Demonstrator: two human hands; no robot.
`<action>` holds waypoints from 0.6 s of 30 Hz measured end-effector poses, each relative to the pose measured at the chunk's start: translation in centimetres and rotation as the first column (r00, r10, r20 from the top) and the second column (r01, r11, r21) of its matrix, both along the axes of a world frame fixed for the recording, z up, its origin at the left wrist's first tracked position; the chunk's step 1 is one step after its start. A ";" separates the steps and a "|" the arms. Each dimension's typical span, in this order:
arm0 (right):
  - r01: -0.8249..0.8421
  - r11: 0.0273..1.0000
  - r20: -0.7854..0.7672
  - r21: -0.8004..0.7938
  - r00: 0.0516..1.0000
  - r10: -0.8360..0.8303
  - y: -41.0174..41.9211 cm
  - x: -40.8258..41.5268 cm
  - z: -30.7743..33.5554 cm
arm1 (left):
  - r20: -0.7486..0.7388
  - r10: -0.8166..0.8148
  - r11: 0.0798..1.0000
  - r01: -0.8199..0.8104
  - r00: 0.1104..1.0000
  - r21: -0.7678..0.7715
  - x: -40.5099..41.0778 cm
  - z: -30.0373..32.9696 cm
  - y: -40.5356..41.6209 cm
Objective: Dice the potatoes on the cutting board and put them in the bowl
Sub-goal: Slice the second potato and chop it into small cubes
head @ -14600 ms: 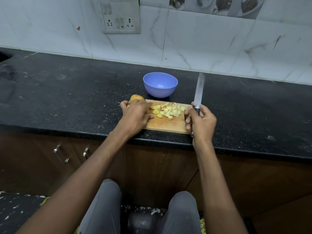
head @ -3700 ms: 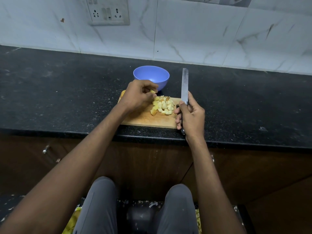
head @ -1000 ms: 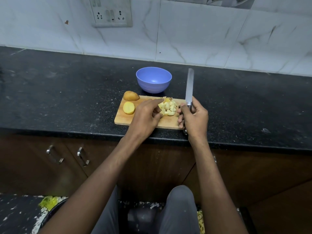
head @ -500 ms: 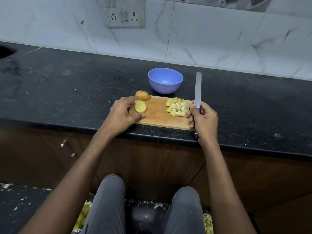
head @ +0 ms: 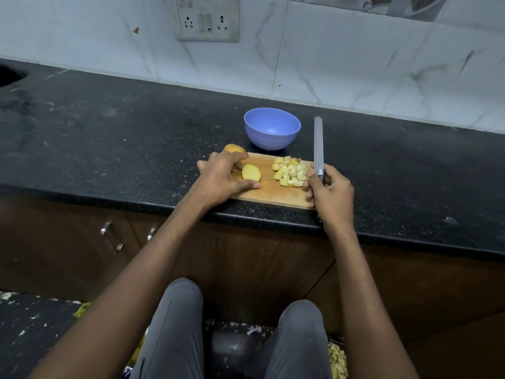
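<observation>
Step in hand, as I read it: between cuts. One batch is diced, and the left hand point(head: 221, 177) is going for the next piece to chop. Fingers are spread and loosely curved around the pale-yellow potato half point(head: 250, 172), which lies cut face up on the left part of the rectangular wooden cutting board point(head: 269, 194). Thumb lies flat on the board just below the half, index arcs over its far side; can't tell if the tips actually touch it yet. Right hand point(head: 332, 194) is wrapped round the handle of the long grey steel knife point(head: 318, 144). The blade points away from the person, off the board's right edge, clear of the food.

Next move probably calls for flipping that half flat side down so it won't rock, pinning it w/ fingertips tucked back, then bringing the blade over for strips & cross cuts.

Potatoes: a heap of small yellow potato cubes point(head: 290, 172) sits on the board's right part, just beside the knife hand, some w/ bits of brown skin. A brown-skinned potato piece point(head: 233, 148) sits at the board's far left corner, partly hidden behind the left hand. The round blue plastic bowl point(head: 272, 131) stands just beyond the board's far edge on the black speckled stone counter point(head: 109, 138). It looks empty, so the transfer isn't done.
</observation>
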State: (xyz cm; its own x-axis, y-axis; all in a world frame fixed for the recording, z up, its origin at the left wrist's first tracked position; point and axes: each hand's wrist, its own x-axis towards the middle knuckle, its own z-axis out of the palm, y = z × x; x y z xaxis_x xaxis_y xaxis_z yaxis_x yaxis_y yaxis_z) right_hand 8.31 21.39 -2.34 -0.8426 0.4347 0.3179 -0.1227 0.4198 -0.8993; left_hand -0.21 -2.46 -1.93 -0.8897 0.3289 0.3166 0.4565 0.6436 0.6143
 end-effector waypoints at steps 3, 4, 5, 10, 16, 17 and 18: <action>0.008 1.000 0.008 0.009 1.000 -0.008 -0.1 0.1 0.2 | 0.001 -0.021 1.000 0.021 1.000 -0.002 -0.1 -0.1 0.6; 0.009 1.000 0.012 0.010 1.000 -0.009 -0.1 0.1 0.2 | 0.002 -0.027 1.000 0.027 1.000 0.000 -0.2 -0.2 0.6; 0.007 1.000 0.015 0.011 1.000 -0.007 -0.1 0.1 0.2 | 0.002 -0.035 0.999 0.035 0.999 0.004 -0.2 -0.3 0.6; 0.008 1.000 0.023 0.018 1.000 -0.008 -0.4 0.3 0.6 | -0.001 -0.089 0.996 0.089 0.996 0.030 -0.4 -1.0 -0.1; -0.025 0.983 0.062 0.184 0.998 0.013 -3.5 2.2 1.7 | 0.011 -0.117 0.992 0.117 0.993 0.046 -0.4 -1.0 -0.4; -0.067 0.974 0.102 0.215 0.994 0.046 -4.5 2.7 1.8 | 0.025 -0.127 0.991 0.126 0.992 0.050 -0.5 -1.0 -0.4; -0.108 0.959 0.144 0.263 0.987 0.072 -5.5 3.1 1.9 | 0.036 -0.140 0.989 0.138 0.989 0.055 -0.5 -1.0 -0.5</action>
